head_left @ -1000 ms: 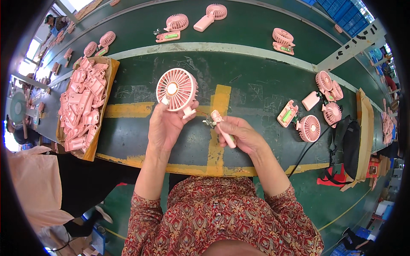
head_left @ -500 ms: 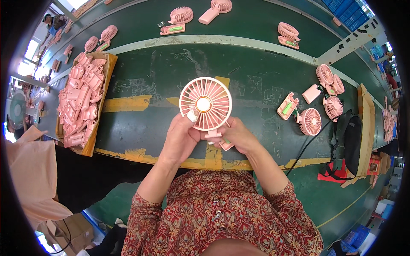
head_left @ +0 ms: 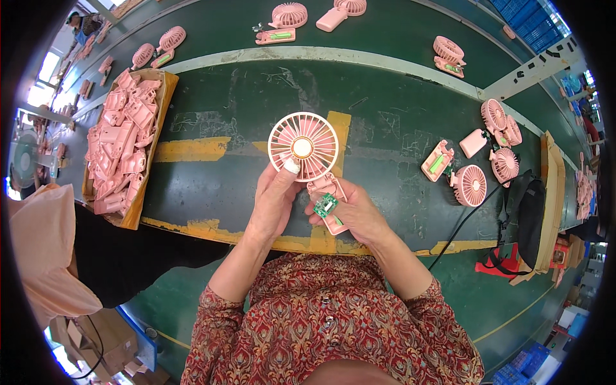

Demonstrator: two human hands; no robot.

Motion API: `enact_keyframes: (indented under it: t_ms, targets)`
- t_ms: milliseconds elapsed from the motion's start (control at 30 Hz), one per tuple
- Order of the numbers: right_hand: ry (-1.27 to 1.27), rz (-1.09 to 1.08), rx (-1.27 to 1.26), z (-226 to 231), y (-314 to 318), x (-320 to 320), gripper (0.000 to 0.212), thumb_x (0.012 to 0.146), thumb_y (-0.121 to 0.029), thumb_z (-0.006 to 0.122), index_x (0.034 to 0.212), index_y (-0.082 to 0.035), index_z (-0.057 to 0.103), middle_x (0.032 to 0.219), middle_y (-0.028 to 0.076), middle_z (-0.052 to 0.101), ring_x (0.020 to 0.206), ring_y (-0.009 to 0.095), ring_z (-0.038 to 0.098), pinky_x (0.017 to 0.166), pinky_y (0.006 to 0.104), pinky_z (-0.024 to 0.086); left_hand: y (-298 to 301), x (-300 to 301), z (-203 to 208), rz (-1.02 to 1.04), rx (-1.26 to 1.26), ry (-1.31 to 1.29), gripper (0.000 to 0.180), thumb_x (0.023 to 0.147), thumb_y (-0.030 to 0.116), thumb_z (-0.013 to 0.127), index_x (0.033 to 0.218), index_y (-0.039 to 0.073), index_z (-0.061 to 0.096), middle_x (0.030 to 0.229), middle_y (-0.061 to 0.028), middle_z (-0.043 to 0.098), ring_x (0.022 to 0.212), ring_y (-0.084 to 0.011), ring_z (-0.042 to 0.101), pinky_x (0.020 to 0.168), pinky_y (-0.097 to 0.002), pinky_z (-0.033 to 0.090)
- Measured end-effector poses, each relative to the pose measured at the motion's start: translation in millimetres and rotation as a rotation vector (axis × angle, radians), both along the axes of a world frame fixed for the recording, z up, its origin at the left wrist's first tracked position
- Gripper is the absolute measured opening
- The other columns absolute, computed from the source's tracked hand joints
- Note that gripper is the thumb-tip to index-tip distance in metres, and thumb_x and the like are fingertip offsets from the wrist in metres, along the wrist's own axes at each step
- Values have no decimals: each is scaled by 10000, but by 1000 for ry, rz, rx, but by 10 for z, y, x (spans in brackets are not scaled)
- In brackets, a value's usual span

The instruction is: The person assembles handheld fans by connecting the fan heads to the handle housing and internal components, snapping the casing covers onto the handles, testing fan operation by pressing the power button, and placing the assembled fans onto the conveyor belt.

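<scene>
Left hand (head_left: 273,200): I see it gripping the fan head (head_left: 303,147).
Fan head: just far and right of that hand.
Circuit board (head_left: 325,205): between both hands.
Right hand (head_left: 359,215): gripping the handle shell (head_left: 336,228), just to its left.

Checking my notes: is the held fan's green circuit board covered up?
No, the green circuit board shows uncovered, below the fan head.

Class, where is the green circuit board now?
In the head view, the board is near the centre, below the fan head, between the left hand and right hand.
</scene>
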State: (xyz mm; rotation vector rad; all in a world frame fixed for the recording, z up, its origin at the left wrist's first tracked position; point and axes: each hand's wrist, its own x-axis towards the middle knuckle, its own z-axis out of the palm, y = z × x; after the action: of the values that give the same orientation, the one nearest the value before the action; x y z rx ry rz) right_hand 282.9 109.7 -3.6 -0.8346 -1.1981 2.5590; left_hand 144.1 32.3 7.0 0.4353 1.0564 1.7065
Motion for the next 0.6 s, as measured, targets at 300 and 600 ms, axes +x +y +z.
enact_keyframes:
  t_ms: [300, 600]
  targets:
    - [19, -17, 216, -30, -12, -10, 278, 921, -236, 536, 1070, -1, 539, 848, 85, 615, 708, 129, 620, 623, 264, 535, -15, -7, 29, -32, 12, -25, 388, 935, 281, 498, 1210, 12, 449, 1123, -80, 558, 986, -145, 551, 886, -325, 437]
    - [-153, -110, 182, -150, 91, -85, 283, 937, -268, 502, 1010, 1, 558, 768, 57, 601, 650, 117, 613, 556, 244, 517, -110, 19, 94, 108, -31, 1348, 372, 667, 54, 741, 1006, 34, 589, 910, -121, 620, 787, -260, 620, 690, -354, 508]
